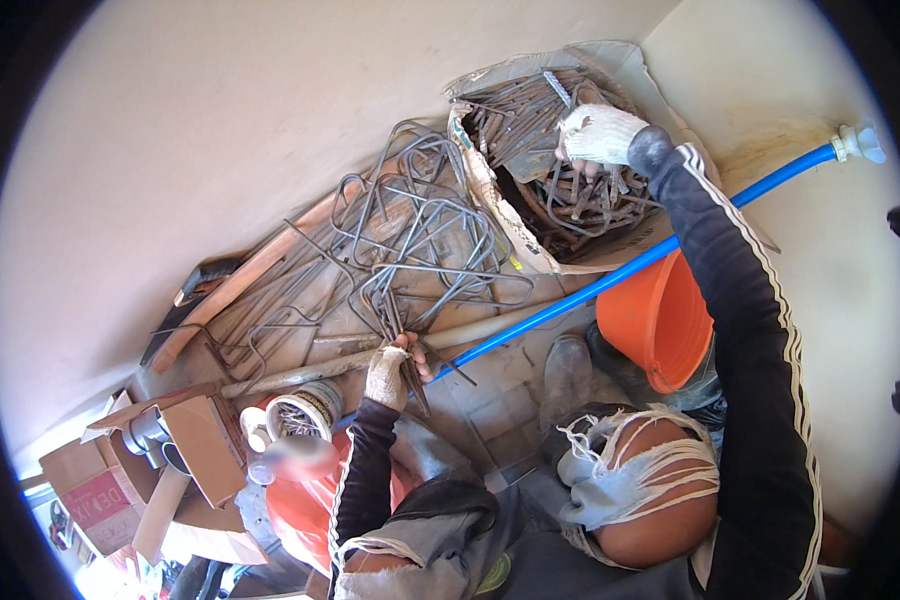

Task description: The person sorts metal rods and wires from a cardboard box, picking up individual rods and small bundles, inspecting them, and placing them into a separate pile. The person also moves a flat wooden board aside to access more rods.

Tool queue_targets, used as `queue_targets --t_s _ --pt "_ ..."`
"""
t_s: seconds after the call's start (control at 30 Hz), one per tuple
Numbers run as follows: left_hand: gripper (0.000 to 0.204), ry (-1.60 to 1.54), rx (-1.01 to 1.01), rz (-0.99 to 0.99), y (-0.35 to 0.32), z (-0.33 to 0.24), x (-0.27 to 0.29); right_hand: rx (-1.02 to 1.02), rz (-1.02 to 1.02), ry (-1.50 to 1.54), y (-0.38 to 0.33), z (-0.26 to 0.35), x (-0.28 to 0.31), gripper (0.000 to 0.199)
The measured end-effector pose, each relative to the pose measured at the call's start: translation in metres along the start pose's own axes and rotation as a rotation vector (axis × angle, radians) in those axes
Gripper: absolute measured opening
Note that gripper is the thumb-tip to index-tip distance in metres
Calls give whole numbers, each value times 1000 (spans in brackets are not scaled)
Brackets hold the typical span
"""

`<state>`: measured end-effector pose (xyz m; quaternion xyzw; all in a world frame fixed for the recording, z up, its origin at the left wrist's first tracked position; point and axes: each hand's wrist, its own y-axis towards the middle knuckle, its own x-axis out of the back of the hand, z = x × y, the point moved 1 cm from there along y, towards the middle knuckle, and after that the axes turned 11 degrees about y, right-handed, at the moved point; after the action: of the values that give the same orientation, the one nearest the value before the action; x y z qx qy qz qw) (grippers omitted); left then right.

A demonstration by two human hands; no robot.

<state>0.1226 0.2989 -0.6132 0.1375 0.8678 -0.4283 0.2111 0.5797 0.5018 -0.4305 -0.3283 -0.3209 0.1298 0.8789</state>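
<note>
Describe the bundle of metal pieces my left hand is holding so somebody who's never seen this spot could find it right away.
Start at the long blue pipe crossing the floor and follow it to its lower end. There the gloved left hand grips a small bundle of rusty brown bent rods. Unlike the loose grey bent rods piled beyond, these are gathered together in the fist.

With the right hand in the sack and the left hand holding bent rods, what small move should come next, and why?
Probably close the right hand on one bent rod in the open sack and lift it out. This hand already rests on the tangled rods there, while the left hand grips a bundle of bent rods by the floor pile.
</note>
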Motion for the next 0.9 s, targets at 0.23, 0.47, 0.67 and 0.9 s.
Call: queue_targets --t_s 0.23,0.47,0.67,0.9 --pt "34 4 -30 27 0 1 2 652 -430 -780 10 11 -76 31" --pt "35 21 -33 17 1 3 3 653 -510 -737 -3 11 -101 35" --pt "33 -7 -43 44 0 1 2 684 -502 -835 -1 20 -106 29" --pt "31 3 -22 24 0 0 1 839 -421 -929 1 18 -86 19"
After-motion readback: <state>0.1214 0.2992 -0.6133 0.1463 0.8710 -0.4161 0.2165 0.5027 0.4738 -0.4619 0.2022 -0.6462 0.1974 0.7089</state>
